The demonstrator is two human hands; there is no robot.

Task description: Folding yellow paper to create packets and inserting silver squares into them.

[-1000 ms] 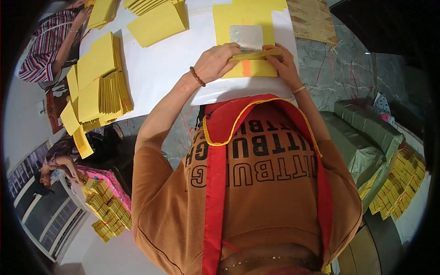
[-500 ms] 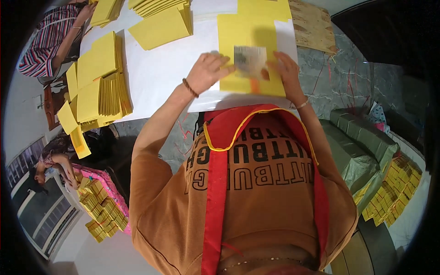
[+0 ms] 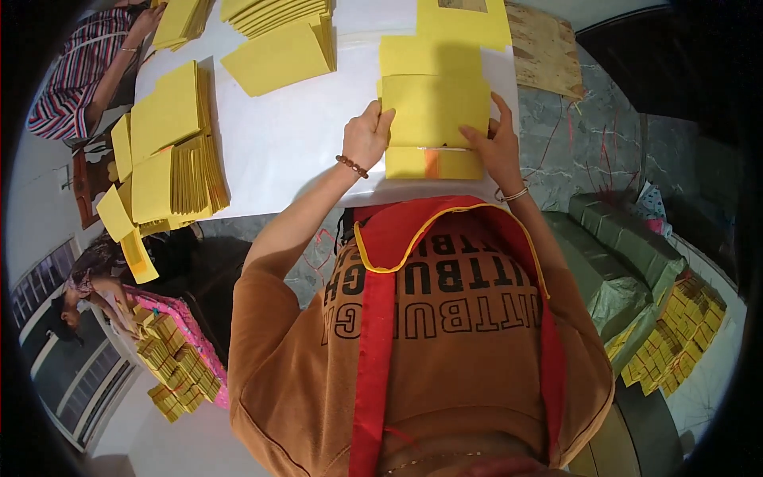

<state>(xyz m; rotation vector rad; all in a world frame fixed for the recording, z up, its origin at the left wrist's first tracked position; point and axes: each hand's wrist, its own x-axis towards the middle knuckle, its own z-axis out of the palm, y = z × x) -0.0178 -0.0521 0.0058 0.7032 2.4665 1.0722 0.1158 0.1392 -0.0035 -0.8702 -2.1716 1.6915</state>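
Observation:
A yellow paper sheet lies folded on the white-covered table in front of me, its upper layer lying over a lower strip that shows an orange patch. My left hand pinches the left edge between thumb and bent fingers. At the right edge, my right hand grips the same sheet, thumb on top and fingers around the side. Just beyond it lies more yellow paper, and farther off another yellow sheet with a greyish printed patch.
Stacks of folded yellow paper stand along the table's left side, with further piles at the far middle. A person in a striped shirt is at the far left. A plywood board adjoins the right edge; green wrapped bundles lie lower right.
The sheet has been folded over, so its greyish printed patch is now covered. My left hand has moved slightly down and left, to the fold's left edge; my right hand has shifted a little downward.

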